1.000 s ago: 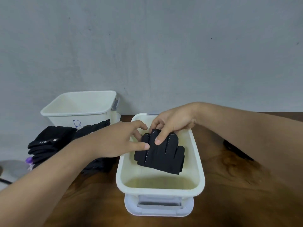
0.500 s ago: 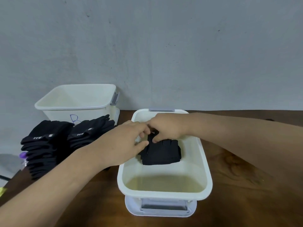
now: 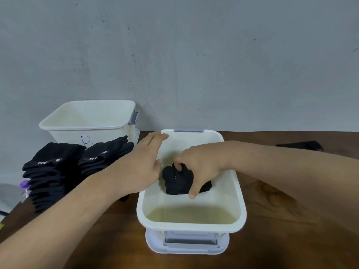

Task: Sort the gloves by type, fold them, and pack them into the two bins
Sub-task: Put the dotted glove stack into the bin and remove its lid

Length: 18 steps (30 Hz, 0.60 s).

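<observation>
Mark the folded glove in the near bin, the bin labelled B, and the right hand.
folded glove [image 3: 173, 181], head view, its exposed left part.
bin labelled B [image 3: 66, 136], head view, front wall left of the letter.
right hand [image 3: 202, 164], head view, back of the hand.

Glove [image 3: 178, 183] in near bin [image 3: 191, 225]; stacks [image 3: 58, 171] left.
</observation>
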Each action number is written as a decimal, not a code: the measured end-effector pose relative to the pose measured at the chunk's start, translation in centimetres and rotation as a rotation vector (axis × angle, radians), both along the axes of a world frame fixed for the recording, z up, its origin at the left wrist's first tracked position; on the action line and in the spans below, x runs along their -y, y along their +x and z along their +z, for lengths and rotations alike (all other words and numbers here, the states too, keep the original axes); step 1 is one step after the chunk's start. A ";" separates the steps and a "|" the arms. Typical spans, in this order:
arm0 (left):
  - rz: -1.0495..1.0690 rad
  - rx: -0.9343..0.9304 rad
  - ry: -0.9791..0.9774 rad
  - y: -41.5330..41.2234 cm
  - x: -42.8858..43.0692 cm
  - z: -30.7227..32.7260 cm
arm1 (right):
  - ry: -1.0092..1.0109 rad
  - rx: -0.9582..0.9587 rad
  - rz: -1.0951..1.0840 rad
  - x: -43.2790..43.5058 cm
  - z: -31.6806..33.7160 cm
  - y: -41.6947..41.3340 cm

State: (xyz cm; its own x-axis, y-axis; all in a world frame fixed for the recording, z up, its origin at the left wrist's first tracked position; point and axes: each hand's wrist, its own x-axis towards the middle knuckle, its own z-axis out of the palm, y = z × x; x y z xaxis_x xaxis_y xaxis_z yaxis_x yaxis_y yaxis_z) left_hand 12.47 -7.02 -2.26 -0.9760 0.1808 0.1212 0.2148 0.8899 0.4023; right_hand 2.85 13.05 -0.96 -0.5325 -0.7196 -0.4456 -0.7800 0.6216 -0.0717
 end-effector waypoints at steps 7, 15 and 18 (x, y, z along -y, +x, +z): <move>0.058 0.121 0.050 0.7 -0.7 1.3 | 0.092 -0.361 0.129 2.3 -3.9 2.3; 0.088 0.133 0.044 0.8 -0.7 1.8 | 0.000 -0.337 0.046 2.8 -3.8 -0.1; 0.101 0.131 0.040 0.8 -1.1 2.1 | 0.008 -0.289 0.032 2.3 -3.3 0.1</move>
State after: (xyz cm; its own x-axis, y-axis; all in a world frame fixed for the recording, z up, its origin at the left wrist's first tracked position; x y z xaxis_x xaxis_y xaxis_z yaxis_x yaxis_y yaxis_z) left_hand 13.29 -5.89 -0.16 -0.9969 0.0790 -0.0030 0.0689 0.8872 0.4561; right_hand 2.98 10.79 -4.31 -0.6157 -0.7349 -0.2843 -0.7864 0.5963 0.1614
